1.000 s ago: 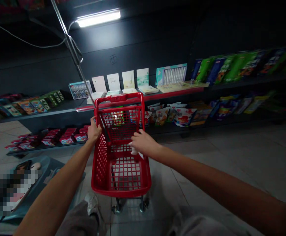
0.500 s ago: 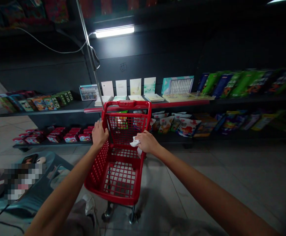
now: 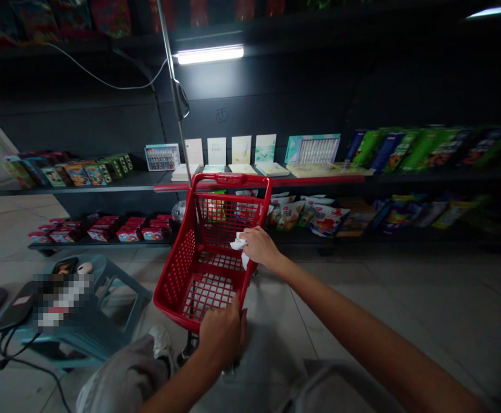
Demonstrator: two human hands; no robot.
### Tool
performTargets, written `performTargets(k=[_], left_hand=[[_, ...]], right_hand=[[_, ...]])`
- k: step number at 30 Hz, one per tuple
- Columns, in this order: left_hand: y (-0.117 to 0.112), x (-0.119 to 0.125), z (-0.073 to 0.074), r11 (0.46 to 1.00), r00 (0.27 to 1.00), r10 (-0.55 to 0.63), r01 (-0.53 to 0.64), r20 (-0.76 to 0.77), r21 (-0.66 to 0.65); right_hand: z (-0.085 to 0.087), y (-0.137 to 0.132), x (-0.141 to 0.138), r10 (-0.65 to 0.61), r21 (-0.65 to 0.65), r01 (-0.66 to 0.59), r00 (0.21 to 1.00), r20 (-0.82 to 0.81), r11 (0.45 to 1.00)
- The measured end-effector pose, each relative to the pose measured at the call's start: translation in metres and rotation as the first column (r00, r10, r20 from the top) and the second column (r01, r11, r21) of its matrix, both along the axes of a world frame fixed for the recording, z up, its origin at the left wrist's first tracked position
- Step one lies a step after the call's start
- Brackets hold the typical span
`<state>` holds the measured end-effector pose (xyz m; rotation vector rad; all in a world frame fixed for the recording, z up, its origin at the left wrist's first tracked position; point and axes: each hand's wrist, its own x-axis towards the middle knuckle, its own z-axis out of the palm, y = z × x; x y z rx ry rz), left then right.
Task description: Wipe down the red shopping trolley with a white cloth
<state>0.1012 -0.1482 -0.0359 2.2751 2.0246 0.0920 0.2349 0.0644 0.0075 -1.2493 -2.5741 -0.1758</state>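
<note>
Standing on tiled floor (image 3: 405, 287), cart (image 3: 177, 265); shelves (image 3: 405, 176) behind.

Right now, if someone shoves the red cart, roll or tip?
The red cart likely rolls easily: a castor shows beneath, on smooth tiles. Probably light: open mesh, nothing inside. Might tip, being narrow; the left hand holds its near rim, the right hand, with a white cloth, its side.

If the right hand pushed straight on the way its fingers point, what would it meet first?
Likely the far mesh wall of the red cart: the right hand, clutching a white cloth at the cart's right rim, points forward-left into the basket. Depth is hard to judge.
</note>
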Motion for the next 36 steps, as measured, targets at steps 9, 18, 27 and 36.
performTargets(k=[9, 18, 27, 36], left_hand=[[0.000, -0.046, -0.014, 0.991, 0.998, -0.055, 0.060, -0.044, 0.116], [0.012, -0.072, -0.008, 1.000, 0.997, 0.014, -0.012, -0.070, 0.029], [0.035, -0.070, 0.008, 0.998, 0.991, 0.030, -0.037, -0.131, -0.049], [0.054, -0.074, 0.012, 0.999, 0.987, -0.036, 0.032, -0.154, -0.024]], right_hand=[[0.038, 0.036, 0.028, 0.088, 0.103, -0.110, 0.977, 0.196, 0.989], [0.054, 0.035, 0.023, -0.158, -0.047, 0.177, 0.947, 0.278, 0.983], [0.023, -0.051, -0.077, 0.404, -0.633, -0.151, 0.872, 0.276, 0.759], [0.041, -0.012, -0.052, 0.430, -0.609, -0.155, 0.838, 0.337, 0.778]])
